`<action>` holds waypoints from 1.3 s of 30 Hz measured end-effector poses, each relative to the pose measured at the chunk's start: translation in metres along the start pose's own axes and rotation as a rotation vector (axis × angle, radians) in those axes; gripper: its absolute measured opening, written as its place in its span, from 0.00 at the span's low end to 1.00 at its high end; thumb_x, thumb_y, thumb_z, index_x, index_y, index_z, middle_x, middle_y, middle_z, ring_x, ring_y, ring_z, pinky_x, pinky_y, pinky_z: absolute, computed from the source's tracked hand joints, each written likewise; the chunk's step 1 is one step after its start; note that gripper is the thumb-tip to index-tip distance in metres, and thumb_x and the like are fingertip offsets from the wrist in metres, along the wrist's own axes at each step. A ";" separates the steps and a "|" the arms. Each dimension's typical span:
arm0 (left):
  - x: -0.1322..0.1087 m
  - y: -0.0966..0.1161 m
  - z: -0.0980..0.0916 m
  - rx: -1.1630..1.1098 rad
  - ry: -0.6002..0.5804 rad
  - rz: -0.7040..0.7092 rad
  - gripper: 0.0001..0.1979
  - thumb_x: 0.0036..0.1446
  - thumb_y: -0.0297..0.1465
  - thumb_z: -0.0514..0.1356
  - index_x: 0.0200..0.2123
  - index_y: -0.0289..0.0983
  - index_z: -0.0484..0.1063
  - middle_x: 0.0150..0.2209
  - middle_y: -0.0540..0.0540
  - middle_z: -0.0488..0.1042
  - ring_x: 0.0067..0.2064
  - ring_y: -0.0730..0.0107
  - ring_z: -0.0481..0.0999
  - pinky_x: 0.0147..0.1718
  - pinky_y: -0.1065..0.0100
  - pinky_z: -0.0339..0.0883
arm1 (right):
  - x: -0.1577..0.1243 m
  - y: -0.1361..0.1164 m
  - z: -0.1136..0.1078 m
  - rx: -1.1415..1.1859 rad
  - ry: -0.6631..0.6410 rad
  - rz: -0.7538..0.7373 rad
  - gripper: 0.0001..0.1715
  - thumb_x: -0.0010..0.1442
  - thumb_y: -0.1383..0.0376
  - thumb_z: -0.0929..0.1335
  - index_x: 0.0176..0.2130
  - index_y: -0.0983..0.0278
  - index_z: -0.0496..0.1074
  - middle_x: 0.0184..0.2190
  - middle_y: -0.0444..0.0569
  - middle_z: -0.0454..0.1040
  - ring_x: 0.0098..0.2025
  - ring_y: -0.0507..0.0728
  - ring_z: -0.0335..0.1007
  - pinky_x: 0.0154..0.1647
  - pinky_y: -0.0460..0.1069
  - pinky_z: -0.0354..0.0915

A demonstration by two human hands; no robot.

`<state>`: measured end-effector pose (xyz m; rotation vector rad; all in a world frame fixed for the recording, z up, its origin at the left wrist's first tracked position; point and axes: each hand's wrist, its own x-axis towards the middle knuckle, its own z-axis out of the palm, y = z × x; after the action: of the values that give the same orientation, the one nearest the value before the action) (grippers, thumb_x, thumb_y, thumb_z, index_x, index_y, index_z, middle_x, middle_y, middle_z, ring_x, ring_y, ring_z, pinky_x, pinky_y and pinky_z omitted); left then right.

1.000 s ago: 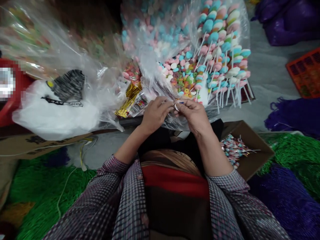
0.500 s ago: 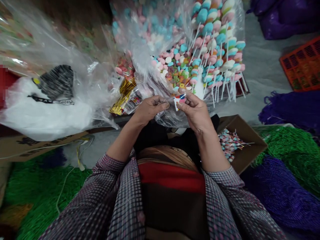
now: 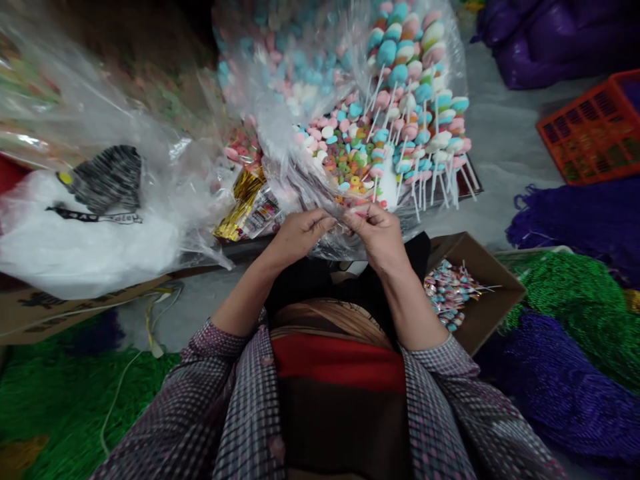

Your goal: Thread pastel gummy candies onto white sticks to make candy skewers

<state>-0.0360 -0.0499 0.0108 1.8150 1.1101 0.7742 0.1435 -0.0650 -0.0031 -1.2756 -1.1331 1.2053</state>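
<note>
1 orange plastic crate (image 3: 583, 137) on the right, near a shiny purple sack (image 3: 533, 50). Then 2 heaps of purple strands (image 3: 570, 223) plus a green pile (image 3: 570, 297) below it. Left side's got a streaky knit thing (image 3: 107, 179) on a white bundle (image 3: 110, 257), and a pale cable (image 3: 114, 395) across green strands (image 3: 55, 390).

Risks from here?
1. The left hand and right hand are close together over crumpled clear plastic, which might snag on the fingers. What, if anything, they hold is too hidden to tell.
2. Loose gummy rings lie just beyond the hands, so a knock might scatter some.
3. Candy skewers have sticks angled toward the person, near the right hand; a sideways move could catch one.
</note>
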 end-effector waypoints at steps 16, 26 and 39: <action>0.002 -0.009 0.002 -0.332 0.088 -0.205 0.17 0.57 0.47 0.63 0.29 0.38 0.70 0.22 0.55 0.68 0.25 0.75 0.65 0.28 0.71 0.58 | 0.005 -0.006 -0.002 -0.317 0.193 -0.180 0.32 0.62 0.41 0.66 0.20 0.60 0.62 0.17 0.39 0.59 0.24 0.50 0.56 0.28 0.47 0.57; 0.002 -0.036 0.008 -0.442 0.255 -0.186 0.19 0.54 0.48 0.66 0.35 0.37 0.79 0.32 0.50 0.78 0.36 0.70 0.74 0.40 0.68 0.66 | 0.055 -0.005 -0.038 -1.031 0.312 -0.018 0.15 0.62 0.56 0.70 0.40 0.65 0.81 0.40 0.59 0.81 0.39 0.62 0.73 0.39 0.53 0.63; 0.009 -0.056 0.006 -0.535 0.360 -0.132 0.15 0.53 0.43 0.68 0.38 0.39 0.82 0.35 0.50 0.80 0.39 0.72 0.76 0.46 0.68 0.69 | 0.033 0.006 -0.052 -0.460 0.310 -0.083 0.19 0.61 0.53 0.66 0.24 0.61 0.67 0.20 0.41 0.66 0.26 0.53 0.61 0.33 0.49 0.58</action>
<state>-0.0484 -0.0307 -0.0411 1.1714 1.0978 1.2159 0.1971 -0.0353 -0.0114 -1.6742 -1.2544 0.6701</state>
